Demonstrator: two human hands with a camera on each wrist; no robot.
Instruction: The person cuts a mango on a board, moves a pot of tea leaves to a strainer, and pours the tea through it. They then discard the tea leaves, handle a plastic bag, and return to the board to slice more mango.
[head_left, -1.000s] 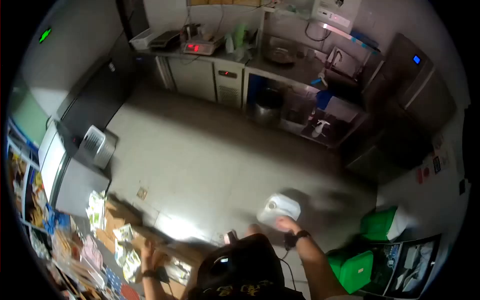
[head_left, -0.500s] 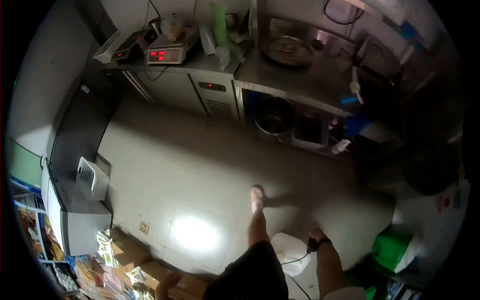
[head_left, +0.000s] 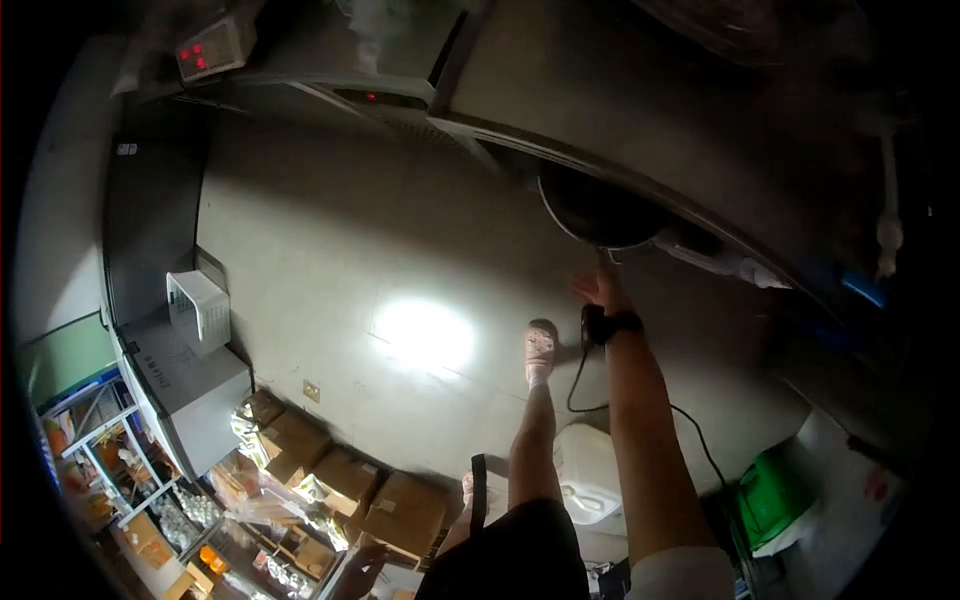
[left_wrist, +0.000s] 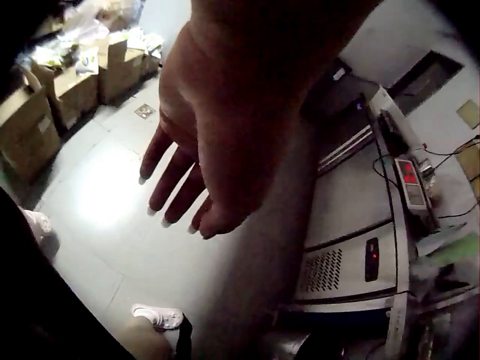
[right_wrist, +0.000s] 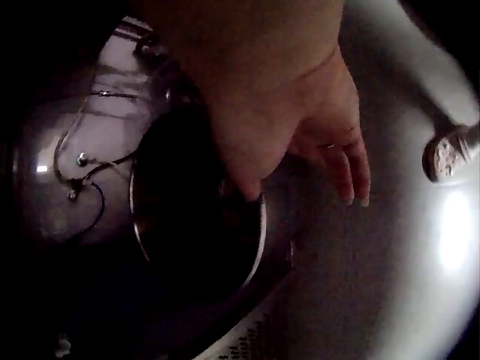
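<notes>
My right hand (head_left: 598,290) reaches toward a big dark metal pot (head_left: 600,210) under the steel counter. In the right wrist view, the thumb side of the hand overlaps the pot's shiny rim (right_wrist: 262,236), while the other fingers hang loosely outside it. No object shows in that hand's fingers. My left hand (left_wrist: 225,127) hangs in the air over the floor, fingers extended downward and holding nothing. A white plastic jug (head_left: 590,470) stands on the floor beside my leg, partly behind the right forearm.
Open cardboard boxes (head_left: 345,480) line the floor at lower left, beside a cluttered shelf (head_left: 130,450). A white basket (head_left: 200,310) lies farther left. The counter edge (head_left: 640,170) crosses the upper right. A green bin (head_left: 775,500) stands at lower right, and a cable (head_left: 690,425) trails past my arm.
My right hand has left the white jug and moved forward to the pot. The jug now stands beside my leg. I have stepped toward the counter, and the view has shifted with me.
</notes>
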